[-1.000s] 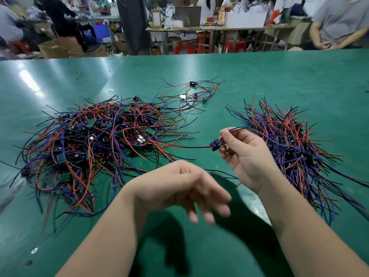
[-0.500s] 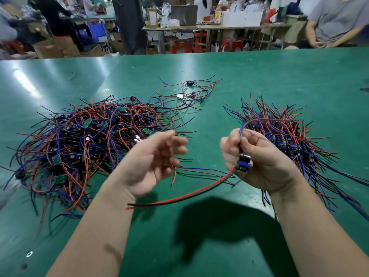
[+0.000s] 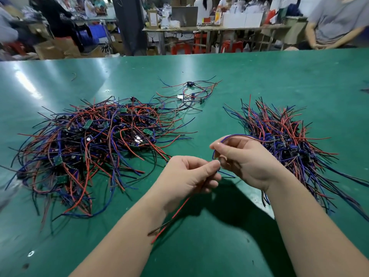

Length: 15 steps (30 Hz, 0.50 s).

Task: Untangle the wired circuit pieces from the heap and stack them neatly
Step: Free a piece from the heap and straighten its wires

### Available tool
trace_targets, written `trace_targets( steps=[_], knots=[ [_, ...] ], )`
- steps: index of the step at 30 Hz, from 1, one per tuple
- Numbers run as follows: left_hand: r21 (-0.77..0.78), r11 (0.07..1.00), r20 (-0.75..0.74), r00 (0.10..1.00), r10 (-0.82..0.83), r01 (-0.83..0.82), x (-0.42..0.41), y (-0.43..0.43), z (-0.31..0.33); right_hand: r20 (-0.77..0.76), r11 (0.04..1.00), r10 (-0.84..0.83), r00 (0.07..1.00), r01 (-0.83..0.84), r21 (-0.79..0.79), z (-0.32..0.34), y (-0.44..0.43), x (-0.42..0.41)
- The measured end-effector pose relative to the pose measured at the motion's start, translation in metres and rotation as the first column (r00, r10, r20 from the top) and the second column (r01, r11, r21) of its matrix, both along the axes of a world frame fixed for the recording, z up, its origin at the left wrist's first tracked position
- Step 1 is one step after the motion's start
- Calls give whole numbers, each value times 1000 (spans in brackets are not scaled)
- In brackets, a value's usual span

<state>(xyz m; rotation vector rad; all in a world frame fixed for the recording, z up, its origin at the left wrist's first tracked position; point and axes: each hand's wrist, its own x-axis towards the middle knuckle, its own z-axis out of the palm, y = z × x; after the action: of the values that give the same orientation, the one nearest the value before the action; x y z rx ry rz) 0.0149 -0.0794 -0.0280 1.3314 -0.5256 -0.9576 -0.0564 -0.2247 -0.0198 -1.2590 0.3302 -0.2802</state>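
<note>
A big tangled heap (image 3: 93, 148) of red, blue and black wires with small green circuit boards lies on the left of the green table (image 3: 259, 76). At the right lies a more orderly stack (image 3: 287, 140) of the same wired pieces. Between them, above the table, I hold one wired circuit piece (image 3: 171, 216). My left hand (image 3: 189, 178) pinches its red and black wires, which hang down toward me. My right hand (image 3: 245, 160) grips the piece's other end, with a blue wire looping over my fingers. The small board itself is hidden between my fingers.
A small loose cluster of wired pieces (image 3: 191, 92) lies farther back in the middle. A stray bit of wire (image 3: 73, 75) rests at the far left. A person in a grey shirt (image 3: 337, 23) sits at the far right edge. Benches and boxes stand behind.
My left hand has moved right and closed on the red and black wires next to my right hand. The wires now hang more steeply toward me.
</note>
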Motion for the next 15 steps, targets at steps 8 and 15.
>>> trace_targets(
  steps=[8, 15],
  knots=[
    [36, 987, 152, 977, 150, -157, 0, -6, -6, 36, 918, -364, 931, 352, 183, 2, -9, 5],
    [20, 985, 138, 976, 169, -173, 5, -5, -5, 202, 801, -554, 807, 451, 394, 8, -11, 2]
  ],
)
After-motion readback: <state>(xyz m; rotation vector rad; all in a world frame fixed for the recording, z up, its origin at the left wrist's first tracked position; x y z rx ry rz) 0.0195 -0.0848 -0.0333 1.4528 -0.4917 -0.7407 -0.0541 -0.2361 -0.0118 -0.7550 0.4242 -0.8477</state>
